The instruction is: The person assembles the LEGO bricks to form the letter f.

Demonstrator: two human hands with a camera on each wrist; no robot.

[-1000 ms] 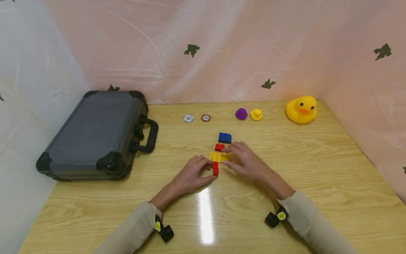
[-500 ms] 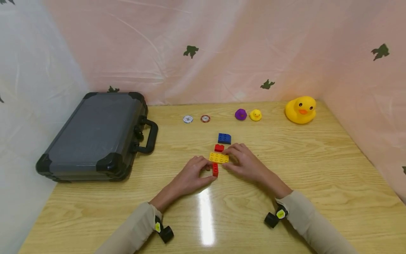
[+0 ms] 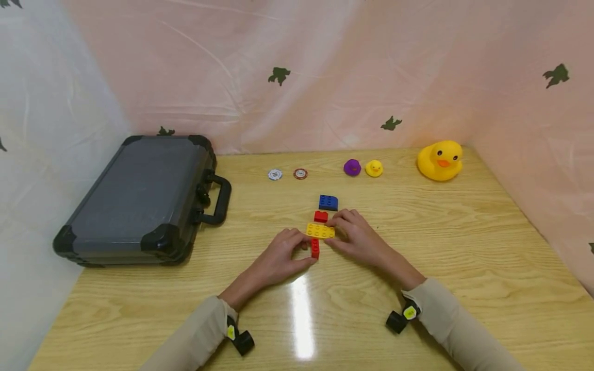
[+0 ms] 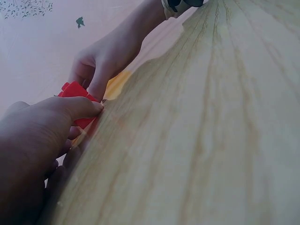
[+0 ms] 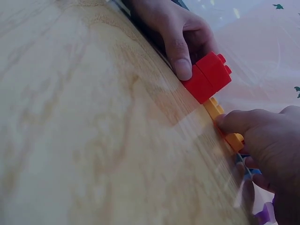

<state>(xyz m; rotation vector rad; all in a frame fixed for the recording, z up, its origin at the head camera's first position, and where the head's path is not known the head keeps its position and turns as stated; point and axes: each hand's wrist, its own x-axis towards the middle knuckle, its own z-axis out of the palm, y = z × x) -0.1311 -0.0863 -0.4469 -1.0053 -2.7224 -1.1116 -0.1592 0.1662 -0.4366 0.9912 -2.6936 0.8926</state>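
A yellow brick (image 3: 320, 230) lies across a red brick (image 3: 315, 249) near the middle of the wooden table (image 3: 464, 242). My left hand (image 3: 283, 253) pinches the red brick (image 5: 208, 77) between thumb and fingers. My right hand (image 3: 355, 234) grips the right end of the yellow brick (image 5: 220, 119). A small red brick (image 3: 320, 216) sits just behind the yellow one, and a blue brick (image 3: 328, 202) lies beyond it. In the left wrist view the red brick (image 4: 77, 101) shows past my left thumb.
A dark grey case (image 3: 139, 198) with a handle lies at the left. Along the back sit a white chip (image 3: 275, 174), a red chip (image 3: 300, 173), a purple toy (image 3: 352, 167), a small yellow duck (image 3: 374, 168) and a large yellow duck (image 3: 441, 160). Plastic sheeting walls the table.
My right hand has drawn slightly back toward me along the yellow brick. The left hand and the bricks have stayed in place.
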